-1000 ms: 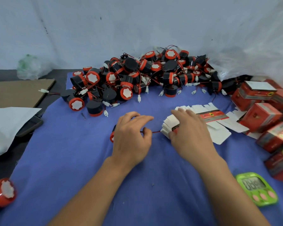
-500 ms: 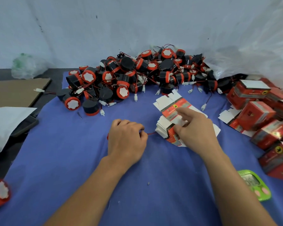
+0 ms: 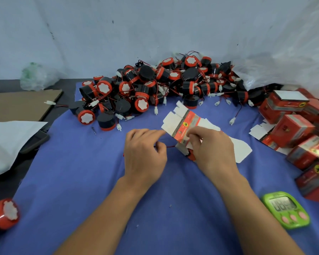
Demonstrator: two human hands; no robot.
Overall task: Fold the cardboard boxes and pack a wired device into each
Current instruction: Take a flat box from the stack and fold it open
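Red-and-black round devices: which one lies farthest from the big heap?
The red-capped round device at the blue cloth's near left corner, well apart from the heap at the back.

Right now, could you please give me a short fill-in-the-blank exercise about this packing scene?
The right hand grips a flat cardboard box whose flaps are ___.
The digital timer has a ___ casing.
The pile of wired devices lies on a ___ cloth.
The folded boxes sit on the person's ___ side.
Missing words: white; green; blue; right.
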